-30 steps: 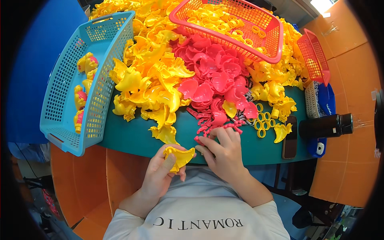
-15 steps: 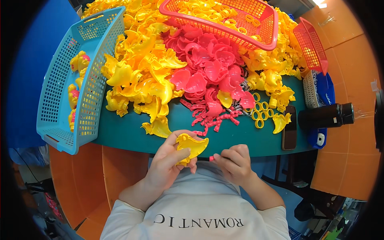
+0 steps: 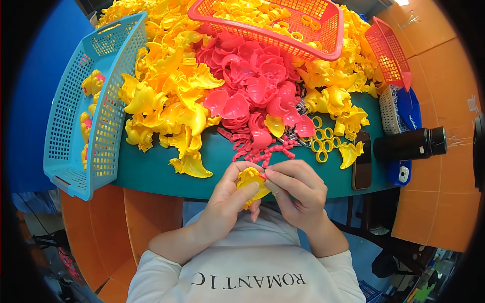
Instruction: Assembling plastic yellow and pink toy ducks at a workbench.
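Just past the table's near edge, my left hand (image 3: pixel 226 203) is closed round a curved yellow plastic shell (image 3: pixel 249 178), its thumb lying across the hollow. My right hand (image 3: pixel 304 196) pinches a small pink plastic piece (image 3: pixel 262 175) against the shell's right edge. Fingers cover most of that piece, so I cannot tell whether it is seated. Beyond my hands lie a cluster of pink knobbly strips (image 3: pixel 260 147) and a heap of pink cup-shaped shells (image 3: pixel 255 76). More yellow shells (image 3: pixel 174 96) are piled to the left.
A blue basket (image 3: pixel 108 126) with several yellow-and-pink pieces stands left. At the back, a red basket (image 3: pixel 273 34) holds yellow rings. Loose yellow rings (image 3: pixel 323 144), a phone (image 3: pixel 361 166), a black bottle (image 3: pixel 404 145) and a smaller red basket (image 3: pixel 388 53) are on the right.
My right hand has moved left and up, bringing the pink piece to the yellow shell. The left hand has turned the shell and shifted it slightly right.
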Tool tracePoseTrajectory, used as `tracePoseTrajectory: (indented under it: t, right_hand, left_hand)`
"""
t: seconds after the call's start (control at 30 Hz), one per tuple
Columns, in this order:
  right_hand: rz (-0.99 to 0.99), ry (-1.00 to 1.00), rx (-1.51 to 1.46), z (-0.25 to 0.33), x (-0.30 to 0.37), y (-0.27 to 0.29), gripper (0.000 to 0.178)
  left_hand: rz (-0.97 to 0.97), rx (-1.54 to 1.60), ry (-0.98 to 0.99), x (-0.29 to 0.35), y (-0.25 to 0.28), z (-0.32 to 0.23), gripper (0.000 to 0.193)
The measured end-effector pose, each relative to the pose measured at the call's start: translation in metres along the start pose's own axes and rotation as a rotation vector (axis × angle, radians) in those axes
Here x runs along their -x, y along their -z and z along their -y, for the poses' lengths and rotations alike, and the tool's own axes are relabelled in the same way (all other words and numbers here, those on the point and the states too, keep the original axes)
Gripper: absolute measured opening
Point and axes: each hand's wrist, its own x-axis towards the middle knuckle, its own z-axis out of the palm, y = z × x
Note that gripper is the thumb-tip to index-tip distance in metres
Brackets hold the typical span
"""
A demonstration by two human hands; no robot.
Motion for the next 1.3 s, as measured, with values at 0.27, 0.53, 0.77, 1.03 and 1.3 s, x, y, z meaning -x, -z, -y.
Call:
tracePoseTrajectory:
  t: [0.27,0.53,0.77,1.03,1.3]
  right_hand:
    - [0.020,-0.045,0.096,0.003,0.005,0.000,0.029]
    - [0.132,-0.482,-0.530,-0.002,0.032,0.006,0.026]
    - [-0.024,-0.453,-0.149,-0.023,0.009,0.034,0.020]
    - [0.079,-0.308,0.515,-0.056,-0.004,0.038,0.016]
    - [0.013,-0.310,0.292,-0.049,-0.011,0.051,0.012]
  left_hand:
    - [-0.049,-0.079,-0.106,-0.008,-0.006,0.013,0.028]
    - [-0.067,-0.530,-0.245,-0.009,0.006,0.026,0.020]
    - [-0.075,-0.357,-0.099,0.002,0.005,0.015,0.026]
    - [0.075,0.063,0.136,-0.005,0.003,-0.001,0.036]
    - [0.038,-0.140,0.106,-0.009,0.003,-0.002,0.031]
